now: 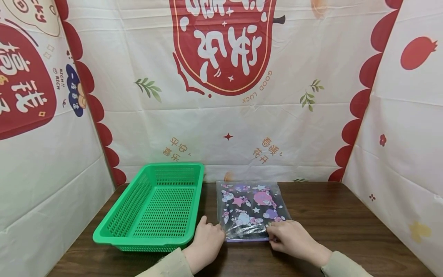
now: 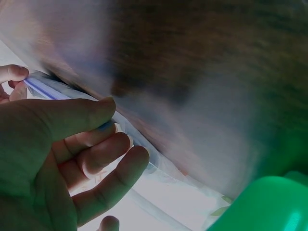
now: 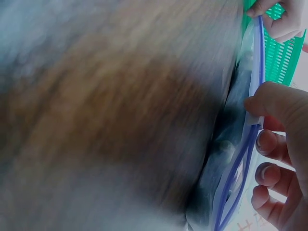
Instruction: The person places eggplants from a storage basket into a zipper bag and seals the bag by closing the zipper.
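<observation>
A clear plastic slider bag (image 1: pixel 247 209), printed with pink, purple and white cartoon figures and stars, lies flat on the table with its purple zip edge towards me. Something dark shows through it, but whether that is contents or the tabletop I cannot tell. My left hand (image 1: pixel 207 242) pinches the left end of the zip. Near the right end, my right hand (image 1: pixel 292 238) pinches the whitish slider (image 3: pixel 253 120) between thumb and index finger. In the right wrist view, the purple zip strips (image 3: pixel 262 53) run together between the hands and part beyond the slider.
A green perforated plastic basket (image 1: pixel 138 241) stands just left of the bag, close to my left hand. Brown wooden tabletop (image 1: pixel 332 223) extends to the right. Printed cloth walls (image 1: pixel 228 115) enclose the back and both sides.
</observation>
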Demonstrator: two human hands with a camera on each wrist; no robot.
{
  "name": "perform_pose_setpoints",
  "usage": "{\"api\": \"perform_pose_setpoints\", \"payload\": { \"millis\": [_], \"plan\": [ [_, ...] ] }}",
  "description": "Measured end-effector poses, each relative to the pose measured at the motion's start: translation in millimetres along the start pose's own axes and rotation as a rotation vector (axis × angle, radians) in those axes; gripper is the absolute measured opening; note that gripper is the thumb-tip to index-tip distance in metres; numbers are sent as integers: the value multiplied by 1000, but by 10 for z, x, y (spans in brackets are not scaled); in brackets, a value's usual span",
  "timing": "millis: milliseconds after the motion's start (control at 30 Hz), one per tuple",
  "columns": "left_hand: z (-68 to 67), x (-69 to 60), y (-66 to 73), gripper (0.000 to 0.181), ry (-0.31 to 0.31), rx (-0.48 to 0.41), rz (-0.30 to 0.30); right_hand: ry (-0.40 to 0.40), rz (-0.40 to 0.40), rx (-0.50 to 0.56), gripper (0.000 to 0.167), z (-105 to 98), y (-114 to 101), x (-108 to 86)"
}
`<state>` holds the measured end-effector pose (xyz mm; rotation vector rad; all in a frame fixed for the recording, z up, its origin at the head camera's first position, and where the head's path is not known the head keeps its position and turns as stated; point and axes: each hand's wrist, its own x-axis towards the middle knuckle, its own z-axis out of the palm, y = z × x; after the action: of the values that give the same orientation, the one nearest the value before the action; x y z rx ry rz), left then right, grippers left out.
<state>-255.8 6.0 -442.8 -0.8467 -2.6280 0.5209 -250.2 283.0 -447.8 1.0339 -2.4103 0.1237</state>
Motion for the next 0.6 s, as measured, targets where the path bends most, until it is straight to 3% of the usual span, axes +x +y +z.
{"api": "perform_pose_setpoints", "payload": {
  "millis": [600],
  "plan": [
    [17, 0, -1, 4, 7, -2, -2, 49, -23, -13, 36, -11, 23, -23]
  ]
}}
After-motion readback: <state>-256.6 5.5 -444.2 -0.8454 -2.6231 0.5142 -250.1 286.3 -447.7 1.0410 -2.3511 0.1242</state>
